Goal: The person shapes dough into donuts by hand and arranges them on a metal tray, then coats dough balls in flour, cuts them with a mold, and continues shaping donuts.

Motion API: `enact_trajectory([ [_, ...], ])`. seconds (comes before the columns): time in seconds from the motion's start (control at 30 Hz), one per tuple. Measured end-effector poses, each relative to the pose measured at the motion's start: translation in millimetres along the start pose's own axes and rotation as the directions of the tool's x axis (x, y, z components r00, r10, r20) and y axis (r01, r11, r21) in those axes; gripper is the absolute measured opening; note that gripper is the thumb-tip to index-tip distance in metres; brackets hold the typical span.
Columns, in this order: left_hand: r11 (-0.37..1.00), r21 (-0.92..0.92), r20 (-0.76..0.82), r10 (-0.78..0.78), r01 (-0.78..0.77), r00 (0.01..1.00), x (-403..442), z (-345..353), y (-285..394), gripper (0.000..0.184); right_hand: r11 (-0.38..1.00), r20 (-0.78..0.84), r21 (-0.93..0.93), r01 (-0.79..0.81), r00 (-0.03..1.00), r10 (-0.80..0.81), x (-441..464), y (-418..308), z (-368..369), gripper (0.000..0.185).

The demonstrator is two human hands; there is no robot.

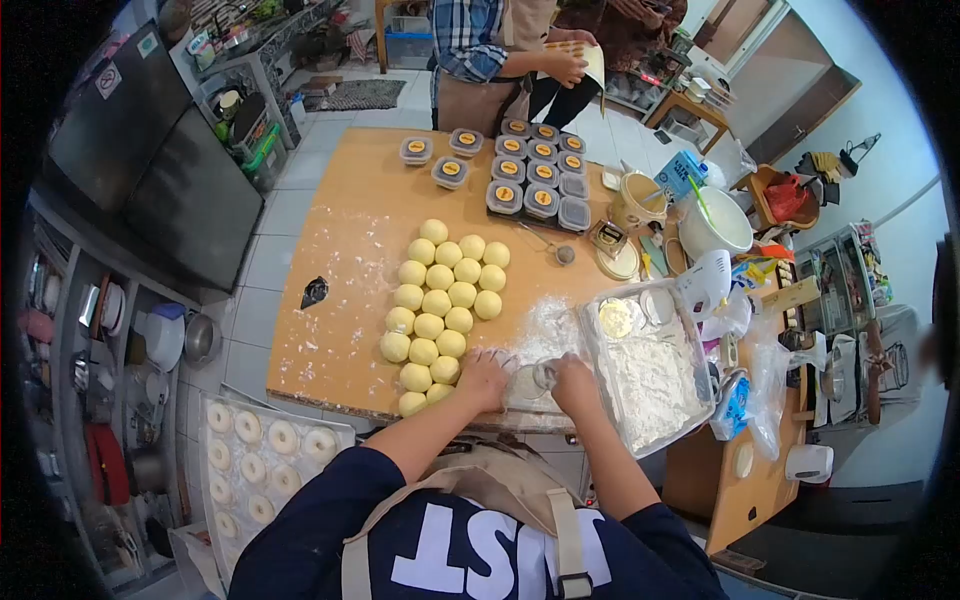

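Observation:
My left hand point(484, 380) rests on the floured table edge, fingers stretched out, beside the dough balls. Just right of it lies a pale, flattened round of dough point(524, 384). My right hand point(573, 386) is closed around a small shiny round thing point(545, 374), whose kind I cannot make out, at the right side of that dough. Several smooth yellow dough balls point(437, 303) stand in rows to the left. A clear tub of flour point(650, 385) sits right of my right hand, with a round yellowish piece point(616, 318) on the flour.
Lidded boxes with orange labels point(541, 174) stand at the table's far side, near a person in a checked sleeve point(468, 45). A small sieve point(564, 255), white bucket point(715, 222) and hand mixer point(704, 283) lie to the right. Ring-shaped doughs point(283, 437) fill a lower-left tray point(345, 436).

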State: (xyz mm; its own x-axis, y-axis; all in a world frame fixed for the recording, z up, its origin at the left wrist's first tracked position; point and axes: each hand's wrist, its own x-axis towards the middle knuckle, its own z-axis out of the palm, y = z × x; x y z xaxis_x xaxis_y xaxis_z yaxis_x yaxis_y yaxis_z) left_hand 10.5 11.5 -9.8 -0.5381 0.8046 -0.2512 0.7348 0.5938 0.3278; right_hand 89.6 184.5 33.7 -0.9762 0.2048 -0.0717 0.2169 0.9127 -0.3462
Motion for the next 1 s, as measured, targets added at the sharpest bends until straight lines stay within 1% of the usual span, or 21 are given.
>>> enact_trajectory([
  [0.07,1.0,0.017,-0.056,0.023,-0.022,0.998,1.9,3.9,-3.4,0.085,0.998,0.035,-0.057,0.028,0.999,-0.026,-3.9,0.1,6.5,0.027],
  [0.1,0.999,0.022,-0.078,0.034,-0.032,0.996,1.4,8.1,-3.8,0.085,0.998,0.076,-0.049,0.031,0.997,-0.027,-3.7,1.0,9.7,0.024],
  [0.17,1.0,0.029,0.022,0.005,-0.006,1.0,1.9,6.1,-3.0,0.084,0.999,0.161,-0.027,0.031,0.987,-0.027,-4.7,-3.4,13.8,0.02],
  [0.2,0.999,0.036,0.071,-0.008,0.005,0.997,1.8,4.5,-2.6,0.083,0.999,0.163,-0.028,0.029,0.986,-0.024,-6.5,-3.7,17.6,0.019],
  [0.27,1.0,0.027,-0.023,0.007,-0.007,1.0,-0.9,5.5,-1.5,0.081,0.999,0.163,-0.033,0.03,0.986,-0.024,-5.7,-4.8,23.2,0.018],
  [0.3,1.0,0.022,-0.072,0.013,-0.012,0.997,-1.5,5.5,-1.7,0.08,0.999,0.165,-0.038,0.034,0.986,-0.027,-4.4,-5.0,24.7,0.02],
  [0.37,0.999,-0.009,-0.096,0.03,-0.031,0.995,-2.5,0.8,-2.4,0.078,0.998,0.171,-0.046,0.043,0.985,-0.034,-2.5,-9.3,23.8,0.024],
  [0.4,0.999,-0.027,-0.107,0.037,-0.04,0.994,-3.3,-0.7,-2.1,0.077,0.998,0.194,-0.055,0.037,0.981,-0.026,-2.2,-11.3,23.2,0.022],
  [0.47,0.999,-0.053,-0.046,0.008,-0.01,0.999,-1.7,-2.3,0.0,0.088,0.997,0.241,-0.074,0.026,0.97,-0.007,-1.2,-15.1,21.0,0.018],
  [0.5,0.998,-0.066,-0.013,-0.007,0.006,1.0,-1.6,-2.8,0.3,0.094,0.997,0.245,-0.073,0.025,0.969,-0.007,-1.2,-17.0,19.7,0.018],
  [0.57,0.999,-0.046,-0.084,0.01,-0.014,0.996,-2.8,-0.6,-1.1,0.079,0.997,0.253,-0.072,0.025,0.967,-0.006,-1.0,-19.6,18.5,0.017],
  [0.6,0.999,-0.036,-0.119,0.02,-0.024,0.993,-3.3,0.9,-1.4,0.072,0.997,0.222,-0.065,0.037,0.975,-0.022,-2.0,-18.4,21.2,0.018],
  [0.67,0.998,-0.052,-0.105,0.017,-0.022,0.994,-2.7,2.6,-1.2,0.075,0.997,0.157,-0.052,0.056,0.986,-0.047,-5.7,-14.1,28.0,0.02],
  [0.8,1.0,-0.003,-0.13,0.023,-0.024,0.991,1.8,14.9,-4.1,0.085,0.997,0.143,-0.042,0.067,0.988,-0.061,-5.2,-13.0,28.7,0.017],
  [0.9,1.0,-0.019,-0.021,-0.011,0.011,1.0,-1.1,-1.3,1.0,0.092,0.997,0.158,-0.036,0.071,0.985,-0.064,-2.7,-11.2,25.3,0.018],
  [0.97,1.0,-0.02,-0.029,0.012,-0.012,1.0,-2.2,-4.2,-0.4,0.094,0.997,0.179,-0.018,0.072,0.981,-0.068,2.5,-4.6,21.9,0.021],
  [1.0,1.0,-0.023,-0.03,0.02,-0.021,0.999,-2.4,-4.5,-0.6,0.094,0.999,0.132,0.003,0.051,0.99,-0.051,3.1,-0.7,20.0,0.023],
])
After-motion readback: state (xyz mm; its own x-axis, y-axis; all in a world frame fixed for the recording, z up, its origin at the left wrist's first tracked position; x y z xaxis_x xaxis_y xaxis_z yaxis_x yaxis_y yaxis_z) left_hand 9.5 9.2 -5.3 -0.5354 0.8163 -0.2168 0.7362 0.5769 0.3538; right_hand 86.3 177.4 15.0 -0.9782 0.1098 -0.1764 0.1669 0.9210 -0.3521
